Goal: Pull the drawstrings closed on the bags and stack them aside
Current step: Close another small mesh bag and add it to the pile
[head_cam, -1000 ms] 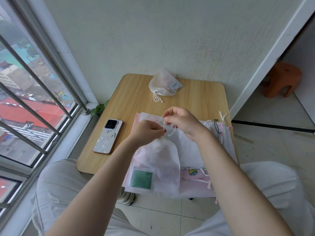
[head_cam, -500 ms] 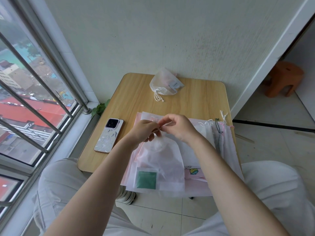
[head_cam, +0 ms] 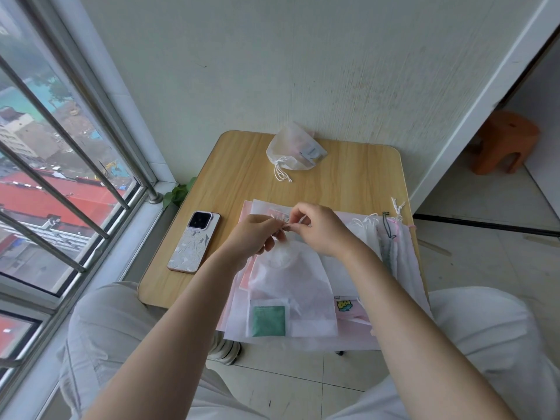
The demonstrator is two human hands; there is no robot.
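Both hands, left [head_cam: 253, 234] and right [head_cam: 321, 230], meet pinching the drawstring at the mouth of the white bag [head_cam: 292, 286] overhanging the bench's [head_cam: 230, 177] near edge; cinching seems underway, likely needing an outward pull next.

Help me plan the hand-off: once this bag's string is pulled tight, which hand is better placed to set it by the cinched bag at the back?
Probably the right hand. The cinched bag lies at the table's far edge, roughly straight ahead of it, and the left hand grips the white bag's neck, further from it. The margin is small.
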